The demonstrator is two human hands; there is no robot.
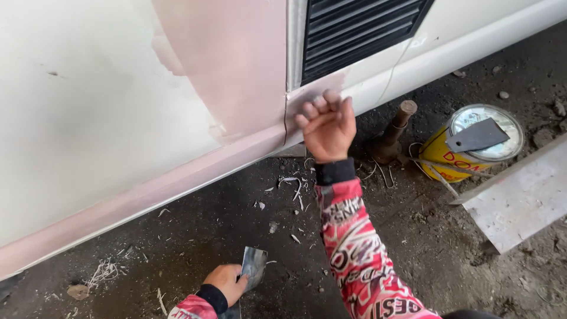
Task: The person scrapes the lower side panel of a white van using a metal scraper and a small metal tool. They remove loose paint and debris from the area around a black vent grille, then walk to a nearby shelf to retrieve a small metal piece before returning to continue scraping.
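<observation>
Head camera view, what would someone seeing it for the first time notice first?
Probably the right hand in its red patterned sleeve, pressed knuckles-up against the pink-coated lower edge of the white vehicle panel, just below a black vent grille. Next, the yellow can on the dirt at right, with a grey scraper lying on its lid. At the bottom, the left hand holds a small metal spreader near the ground.

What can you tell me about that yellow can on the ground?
The yellow can stands on the dirty ground at the right, close to the white vehicle body. It looks like a metal tin with red lettering on its side and a shiny round lid. A flat grey scraper blade lies across the lid. A rusty post stands just left of it. Neither hand touches it.
</observation>
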